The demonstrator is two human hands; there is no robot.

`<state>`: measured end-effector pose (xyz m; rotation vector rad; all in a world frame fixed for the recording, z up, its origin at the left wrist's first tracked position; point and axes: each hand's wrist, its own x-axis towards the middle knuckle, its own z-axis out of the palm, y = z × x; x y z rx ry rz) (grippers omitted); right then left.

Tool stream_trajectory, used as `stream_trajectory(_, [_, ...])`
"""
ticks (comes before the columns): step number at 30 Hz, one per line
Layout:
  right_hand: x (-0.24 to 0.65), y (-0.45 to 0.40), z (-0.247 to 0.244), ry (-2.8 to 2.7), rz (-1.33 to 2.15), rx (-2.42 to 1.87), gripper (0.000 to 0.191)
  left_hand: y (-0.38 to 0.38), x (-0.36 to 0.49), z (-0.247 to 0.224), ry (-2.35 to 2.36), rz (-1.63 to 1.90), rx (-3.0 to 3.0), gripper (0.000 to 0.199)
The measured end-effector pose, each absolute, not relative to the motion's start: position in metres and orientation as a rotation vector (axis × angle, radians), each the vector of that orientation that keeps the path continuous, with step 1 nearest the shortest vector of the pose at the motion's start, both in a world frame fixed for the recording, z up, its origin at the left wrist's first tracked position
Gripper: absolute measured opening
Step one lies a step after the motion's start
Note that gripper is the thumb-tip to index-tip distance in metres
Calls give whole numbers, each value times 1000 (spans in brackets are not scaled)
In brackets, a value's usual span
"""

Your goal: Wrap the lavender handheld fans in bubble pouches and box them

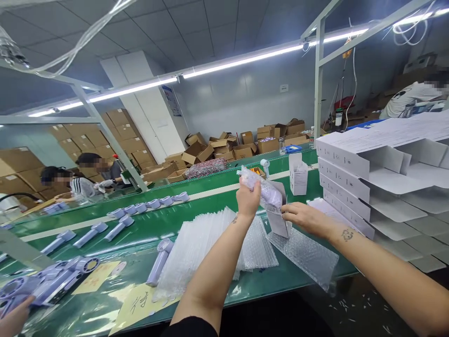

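Note:
My left hand [248, 197] is closed round a bubble-wrapped lilac handheld fan [271, 194], holding it at a tilt over the mouth of a small white box [279, 225]. The fan's lower end appears to be at the box opening; how far inside cannot be seen. My right hand [298, 215] grips the right side of the box with its fingers. Beneath the box lies a loose bubble-wrap bag [310, 257]. A fanned stack of bubble-wrap bags [199, 243] spreads left of it, and one bare lilac fan [160, 262] rests beside that stack.
Folded white boxes [345, 175] are piled high on the right. A packed white box [299, 175] stands behind my hands. Several fans [149, 204] line the green belt. At lower left, another person's hand [17, 316] touches a fan heap [52, 283]. Co-workers sit far left.

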<state>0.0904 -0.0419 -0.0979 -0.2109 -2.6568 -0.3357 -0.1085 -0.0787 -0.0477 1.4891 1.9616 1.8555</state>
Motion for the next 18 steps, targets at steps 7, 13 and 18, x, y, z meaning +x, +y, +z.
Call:
stream_trajectory(7, [82, -17, -134, -2112, 248, -681, 52, -64, -63, -51, 2288, 1086, 2158, 39])
stream_trajectory(13, [79, -9, -153, -2107, 840, -698, 79, -63, -68, -69, 2196, 775, 2440, 38])
stream_trajectory(18, [74, -14, -149, -2081, 849, -788, 84, -71, -82, -75, 2044, 613, 2244, 44])
